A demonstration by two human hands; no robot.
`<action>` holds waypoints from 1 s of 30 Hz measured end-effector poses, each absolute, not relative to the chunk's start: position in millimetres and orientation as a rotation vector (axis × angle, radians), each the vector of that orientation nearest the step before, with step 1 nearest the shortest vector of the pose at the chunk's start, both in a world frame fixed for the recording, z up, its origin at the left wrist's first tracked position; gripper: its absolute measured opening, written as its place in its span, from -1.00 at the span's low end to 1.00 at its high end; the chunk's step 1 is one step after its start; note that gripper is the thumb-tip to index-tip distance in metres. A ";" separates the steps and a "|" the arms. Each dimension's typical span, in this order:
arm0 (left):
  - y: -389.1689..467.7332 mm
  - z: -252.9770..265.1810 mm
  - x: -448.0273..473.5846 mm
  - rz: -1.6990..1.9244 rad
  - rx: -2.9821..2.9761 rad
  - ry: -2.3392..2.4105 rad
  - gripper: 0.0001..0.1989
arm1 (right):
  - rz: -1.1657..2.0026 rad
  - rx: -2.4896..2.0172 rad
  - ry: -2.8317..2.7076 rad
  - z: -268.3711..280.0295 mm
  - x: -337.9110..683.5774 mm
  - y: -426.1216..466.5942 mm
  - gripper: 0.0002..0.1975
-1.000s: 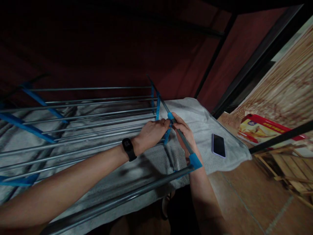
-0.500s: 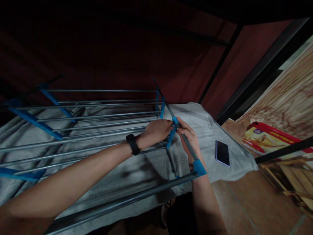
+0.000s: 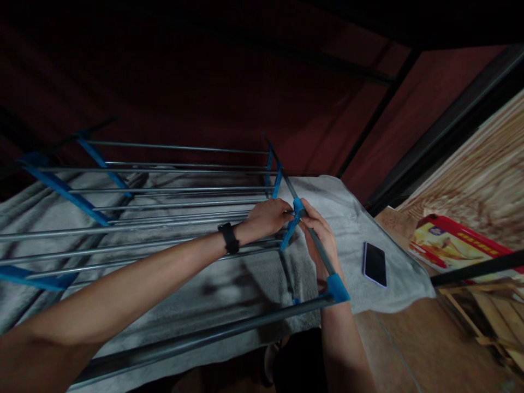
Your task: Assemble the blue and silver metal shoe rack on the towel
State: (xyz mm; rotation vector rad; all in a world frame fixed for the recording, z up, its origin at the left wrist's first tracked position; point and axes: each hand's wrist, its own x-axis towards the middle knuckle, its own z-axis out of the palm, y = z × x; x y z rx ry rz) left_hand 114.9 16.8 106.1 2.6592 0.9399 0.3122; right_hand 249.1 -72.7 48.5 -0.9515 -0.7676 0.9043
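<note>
A rack of grey metal tubes with blue plastic brackets (image 3: 69,188) lies across a grey cloth. My left hand (image 3: 268,217), with a black watch (image 3: 228,238) on its wrist, pinches the end of a thin metal tube (image 3: 221,214) where it meets a blue bracket (image 3: 290,233). On the other side, my right hand (image 3: 321,232) is wrapped round the rack's side tube (image 3: 321,250), by the blue joint. A blue corner connector (image 3: 337,288) sits over my right wrist and joins the side tube to the long front tube (image 3: 213,327).
A phone (image 3: 374,265) lies on the grey cloth (image 3: 347,210) at the right. Past the cloth's edge are a red and yellow box (image 3: 458,243), a wooden stool-like frame (image 3: 487,316) and a dark metal post (image 3: 380,114). Dark red curtain-like fabric hangs behind.
The whole view has shifted slightly, so the scene sits a little further right. Both hands keep their hold at the blue joint, with little visible movement.
</note>
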 end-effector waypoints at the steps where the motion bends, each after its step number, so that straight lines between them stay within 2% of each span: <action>1: 16.8 106.5 114.8 0.315 2.654 0.940 -0.74 | 0.906 -0.959 -0.769 48.6 249.0 -73.0 -0.52; 19: 19.9 103.7 114.3 0.418 2.561 0.888 -0.78 | 0.916 -1.017 -0.854 45.0 256.7 -73.2 -0.49; 30: 13.4 105.7 118.8 0.428 2.509 1.003 -0.73 | 0.908 -0.945 -0.770 50.5 243.0 -76.9 -0.55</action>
